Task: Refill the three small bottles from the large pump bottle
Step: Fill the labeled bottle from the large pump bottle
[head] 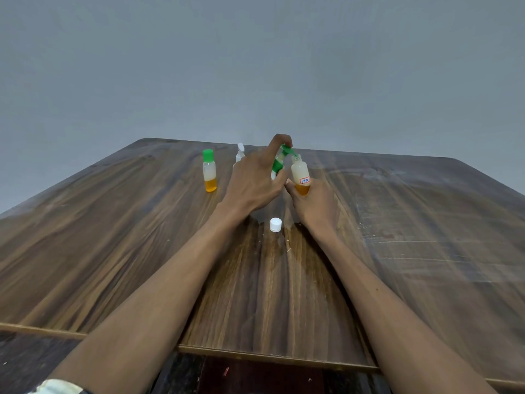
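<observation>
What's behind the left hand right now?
The left hand covers most of the green-topped pump bottle. A white-capped bottle peeks out further back; its body is hidden.

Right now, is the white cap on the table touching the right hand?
Apart. The head view shows the white cap lying on the table between the wrists, with bare wood between it and the right hand.
</observation>
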